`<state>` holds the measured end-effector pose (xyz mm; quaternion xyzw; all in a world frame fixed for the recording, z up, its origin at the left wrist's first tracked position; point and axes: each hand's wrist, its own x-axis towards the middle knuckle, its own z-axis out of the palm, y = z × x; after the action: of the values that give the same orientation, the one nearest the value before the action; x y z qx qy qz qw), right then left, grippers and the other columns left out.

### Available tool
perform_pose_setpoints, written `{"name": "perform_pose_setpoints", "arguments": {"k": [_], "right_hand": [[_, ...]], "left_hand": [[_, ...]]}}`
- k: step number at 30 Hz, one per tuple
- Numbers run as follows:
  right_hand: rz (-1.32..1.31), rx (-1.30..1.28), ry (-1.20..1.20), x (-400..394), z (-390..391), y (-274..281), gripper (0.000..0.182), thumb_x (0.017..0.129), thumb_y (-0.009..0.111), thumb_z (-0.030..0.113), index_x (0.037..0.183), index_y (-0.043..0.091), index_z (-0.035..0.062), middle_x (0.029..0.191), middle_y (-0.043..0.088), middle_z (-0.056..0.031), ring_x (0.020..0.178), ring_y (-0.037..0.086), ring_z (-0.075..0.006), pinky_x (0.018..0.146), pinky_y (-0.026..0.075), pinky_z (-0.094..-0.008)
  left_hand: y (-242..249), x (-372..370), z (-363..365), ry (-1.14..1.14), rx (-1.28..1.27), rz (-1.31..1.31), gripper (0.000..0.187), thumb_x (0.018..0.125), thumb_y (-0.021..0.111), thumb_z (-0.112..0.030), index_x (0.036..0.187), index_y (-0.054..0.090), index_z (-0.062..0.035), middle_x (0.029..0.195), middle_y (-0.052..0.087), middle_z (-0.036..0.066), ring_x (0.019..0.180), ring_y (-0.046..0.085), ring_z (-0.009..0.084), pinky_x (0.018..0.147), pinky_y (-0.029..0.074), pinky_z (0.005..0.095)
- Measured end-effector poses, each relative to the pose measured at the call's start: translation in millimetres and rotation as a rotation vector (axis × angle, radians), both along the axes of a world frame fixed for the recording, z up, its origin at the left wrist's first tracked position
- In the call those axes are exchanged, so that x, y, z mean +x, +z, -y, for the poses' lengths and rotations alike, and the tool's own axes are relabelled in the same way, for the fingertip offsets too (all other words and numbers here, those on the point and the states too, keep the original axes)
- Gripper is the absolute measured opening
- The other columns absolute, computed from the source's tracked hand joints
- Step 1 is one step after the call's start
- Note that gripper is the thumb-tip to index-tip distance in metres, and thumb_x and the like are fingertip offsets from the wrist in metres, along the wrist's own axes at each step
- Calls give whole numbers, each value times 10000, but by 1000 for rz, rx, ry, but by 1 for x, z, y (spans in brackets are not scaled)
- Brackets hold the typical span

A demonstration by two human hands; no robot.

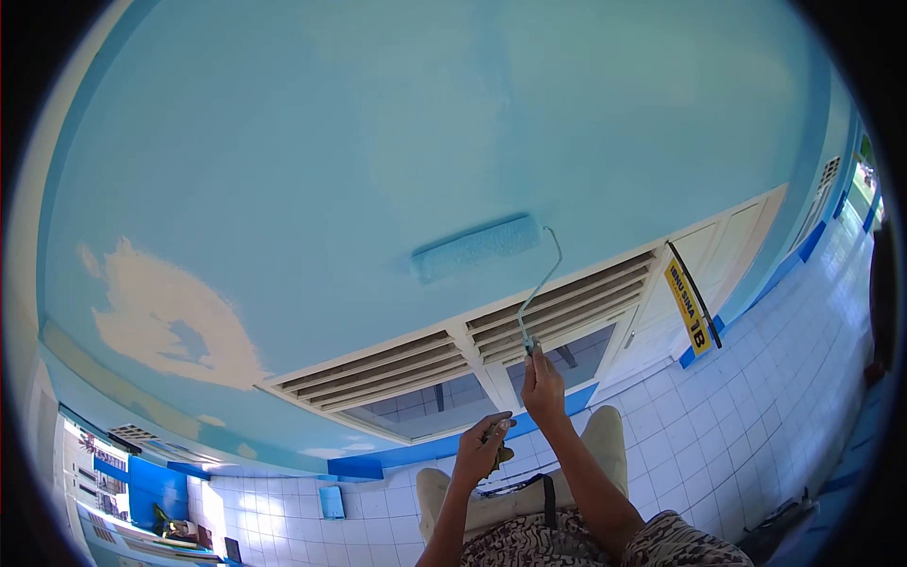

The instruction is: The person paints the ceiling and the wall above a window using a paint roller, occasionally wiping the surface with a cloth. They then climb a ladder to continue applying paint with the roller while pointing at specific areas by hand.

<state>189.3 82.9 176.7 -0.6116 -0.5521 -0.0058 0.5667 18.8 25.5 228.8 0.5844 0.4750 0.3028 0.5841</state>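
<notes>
My right hand [542,383] is closed around the handle of a paint roller, whose thin bent wire frame runs up to a wide roller sleeve [477,248] coated in light blue. The sleeve lies against the light blue wall [312,189], just above the louvred window. Lower down, in front of my body, my left hand [480,452] has curled fingers. Something small and dark yellow shows beneath them, but its kind cannot be made out. Pale unpainted patches [170,317] mark the wall at left.
White window louvres [378,370] and a white door [699,255] are below the roller. A yellow sign [687,307] juts out near the door. A light blue tray [332,503] rests on the white tiled floor [699,435]. Blue panels [159,491] stand at far left.
</notes>
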Motion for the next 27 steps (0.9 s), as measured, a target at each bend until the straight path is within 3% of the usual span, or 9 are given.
{"name": "perform_pose_setpoints", "arguments": {"k": [6,8,14,20,22,27], "right_hand": [[-43,-82,-2,-8,16,-61,299,980,556,75,1233,565,-84,838,639,-250,697,640,-439,566,511,-488],[-58,-102,6,-11,22,-77,282,970,560,44,1207,565,-108,835,637,-261,702,630,-448,580,500,-491],[-74,-148,29,-13,29,-104,249,957,578,30,1164,583,-107,796,633,-254,695,632,-430,576,498,-475],[-68,-1,36,-4,11,-42,224,960,578,22,1140,592,-110,801,631,-244,685,627,-418,575,491,-455],[-80,28,53,1,0,-25,272,964,569,43,1201,589,-89,807,618,-235,666,613,-428,547,484,-480],[-82,61,54,5,-2,-31,290,969,565,58,1227,586,-72,848,631,-229,677,621,-431,563,496,-485]], "left_hand": [[-32,-6,14,51,-96,-2,351,1030,575,-275,1242,664,-11,911,687,30,660,580,39,552,506,227],[-40,-4,18,59,-135,-19,338,1026,578,-256,1252,663,-19,807,627,-16,640,546,30,530,472,230],[-50,0,21,31,-74,-40,318,1015,584,-210,1259,664,-22,723,525,-46,595,467,29,536,460,236],[-41,4,20,41,-133,-53,320,1010,592,-212,1257,666,-24,747,565,-29,630,487,34,560,481,241],[-42,7,19,40,-134,-51,325,1009,593,-218,1261,665,-27,747,565,-27,645,499,36,565,484,244],[-36,12,17,-8,-98,-68,364,1015,593,-243,1318,632,-44,727,545,-25,647,494,41,573,478,245]]}}
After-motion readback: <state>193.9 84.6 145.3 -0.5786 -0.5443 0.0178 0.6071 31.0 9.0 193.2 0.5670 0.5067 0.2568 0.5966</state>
